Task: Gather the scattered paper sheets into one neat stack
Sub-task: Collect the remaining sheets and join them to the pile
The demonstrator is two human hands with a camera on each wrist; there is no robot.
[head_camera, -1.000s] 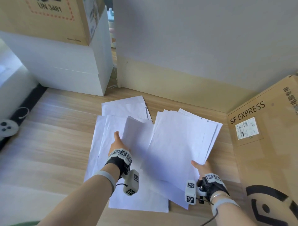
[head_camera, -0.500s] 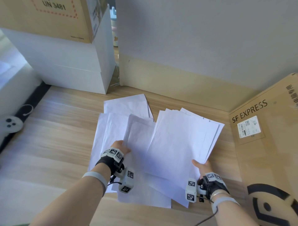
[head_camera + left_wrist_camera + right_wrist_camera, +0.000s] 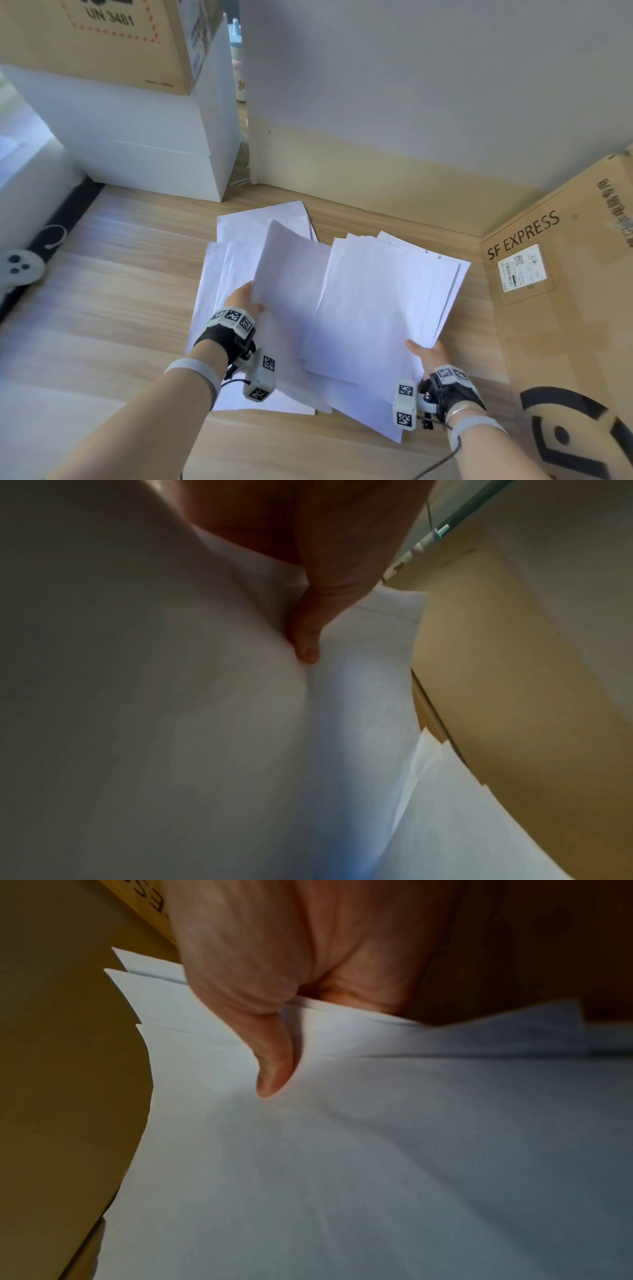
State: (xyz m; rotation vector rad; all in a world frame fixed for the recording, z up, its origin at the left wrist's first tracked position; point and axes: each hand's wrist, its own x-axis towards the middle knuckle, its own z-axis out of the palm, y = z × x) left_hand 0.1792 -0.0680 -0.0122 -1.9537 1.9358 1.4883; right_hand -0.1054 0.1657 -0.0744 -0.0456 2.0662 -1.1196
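Gathering roughly half done: our right hand [image 3: 424, 351] pinches a fanned bundle of white paper sheets [image 3: 383, 301]; our left hand [image 3: 244, 298] grips one lifted white sheet [image 3: 291, 274]; loose white sheets [image 3: 219, 274] remain mid wooden floor [image 3: 120, 308].

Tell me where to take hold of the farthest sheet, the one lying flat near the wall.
Judging from the head view, take the farthest sheet at its bare left edge, coming from the left. Its right and near parts lie under the lifted sheet in the left hand.
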